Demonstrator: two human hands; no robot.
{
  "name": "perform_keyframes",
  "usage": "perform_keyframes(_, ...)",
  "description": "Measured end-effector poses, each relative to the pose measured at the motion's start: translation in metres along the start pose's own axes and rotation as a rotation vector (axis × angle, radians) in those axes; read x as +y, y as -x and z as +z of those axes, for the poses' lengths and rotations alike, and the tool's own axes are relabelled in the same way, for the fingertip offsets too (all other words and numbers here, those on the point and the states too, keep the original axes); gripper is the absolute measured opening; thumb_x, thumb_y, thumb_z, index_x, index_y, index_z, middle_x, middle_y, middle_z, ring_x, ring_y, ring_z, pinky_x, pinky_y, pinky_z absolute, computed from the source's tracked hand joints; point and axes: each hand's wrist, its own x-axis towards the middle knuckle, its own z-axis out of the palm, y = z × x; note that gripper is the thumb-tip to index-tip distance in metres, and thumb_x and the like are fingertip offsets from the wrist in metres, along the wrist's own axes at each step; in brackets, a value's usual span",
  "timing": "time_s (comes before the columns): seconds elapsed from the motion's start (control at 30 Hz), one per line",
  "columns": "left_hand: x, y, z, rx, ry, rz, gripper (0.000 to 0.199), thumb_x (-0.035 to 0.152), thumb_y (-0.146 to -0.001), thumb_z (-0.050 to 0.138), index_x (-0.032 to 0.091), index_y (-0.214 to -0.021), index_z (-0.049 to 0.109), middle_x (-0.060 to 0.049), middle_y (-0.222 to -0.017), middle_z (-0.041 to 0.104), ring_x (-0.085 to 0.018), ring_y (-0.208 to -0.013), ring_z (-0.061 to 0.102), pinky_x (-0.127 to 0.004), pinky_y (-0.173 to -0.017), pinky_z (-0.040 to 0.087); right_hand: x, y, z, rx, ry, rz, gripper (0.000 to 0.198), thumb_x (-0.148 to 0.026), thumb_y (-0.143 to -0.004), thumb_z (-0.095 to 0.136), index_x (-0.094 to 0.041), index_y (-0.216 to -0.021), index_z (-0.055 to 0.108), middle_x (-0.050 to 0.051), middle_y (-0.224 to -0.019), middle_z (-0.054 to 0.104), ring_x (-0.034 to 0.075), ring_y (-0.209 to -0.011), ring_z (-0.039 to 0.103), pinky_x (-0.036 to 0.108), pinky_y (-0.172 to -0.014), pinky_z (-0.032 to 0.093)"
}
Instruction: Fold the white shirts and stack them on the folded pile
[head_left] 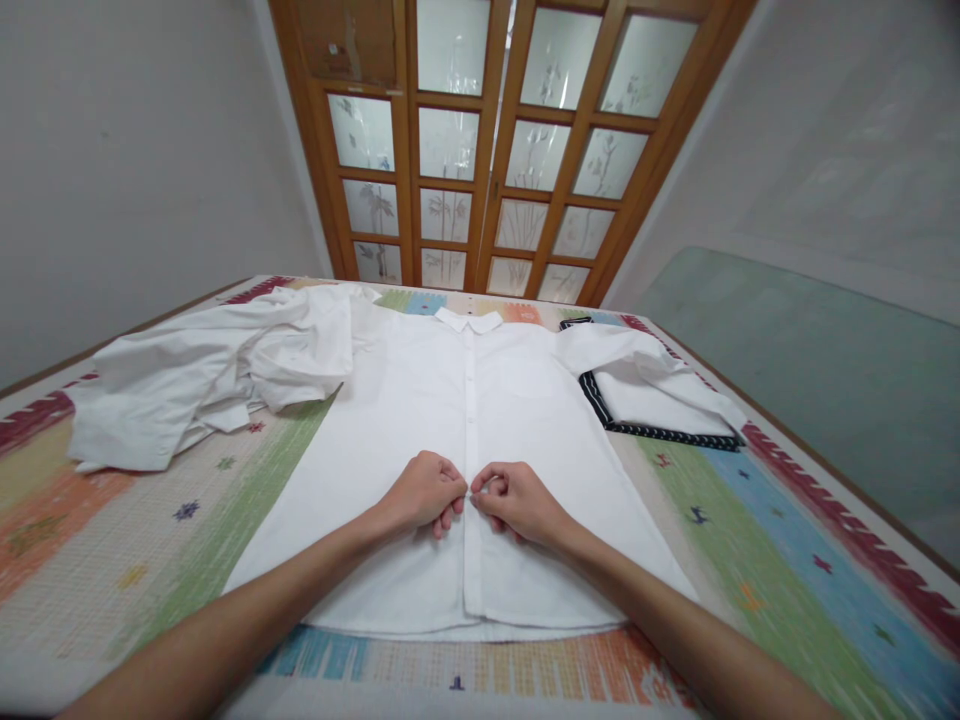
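Note:
A white button-up shirt (405,400) lies flat, front side up, its collar pointing away from me and its hem close to me. Both hands meet at the front placket, below the middle of the shirt. My left hand (431,490) pinches the placket edge from the left. Facing it, my right hand (517,498) pinches the same edge from the right, thumb and forefinger together. The fingertips nearly touch, and the button between them is hidden. Higher up, the placket runs closed to the collar (469,320).
A crumpled white garment (202,370) lies at the left, over the shirt's sleeve side. Under the right sleeve is a folded white cloth with black patterned trim (667,432). A colourful striped cloth (217,520) covers the table. Wooden glass-paned doors (480,150) stand beyond.

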Motion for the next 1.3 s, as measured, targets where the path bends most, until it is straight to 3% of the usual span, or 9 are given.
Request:
perform_keyframes(0.87,0.0042,0.0032,0.0006,0.029,0.014,-0.032,0.018,0.013,-0.073,0.049,0.017,-0.055,0.052,0.006,-0.036,0.049,-0.006,-0.025,0.038,-0.017,-0.03,0.031,-0.0011,-0.0044,-0.0034,-0.094,-0.213,0.057,0.017,-0.023,-0.069,0.051,-0.017,-0.084,0.058,-0.007,-0.046,0.059,0.006,-0.027,0.04,0.016,-0.028,0.024)
perform_keyframes(1.3,0.0055,0.0033,-0.0021,-0.001,-0.013,-0.039,0.02,0.01,-0.071,0.048,0.017,-0.053,0.05,0.006,-0.035,0.05,-0.007,-0.024,0.039,-0.016,-0.029,0.031,-0.0009,-0.0026,-0.0011,-0.058,-0.117,0.009,0.015,-0.023,-0.068,0.055,-0.017,-0.081,0.059,-0.008,-0.046,0.058,0.005,-0.028,0.039,0.016,-0.029,0.026)
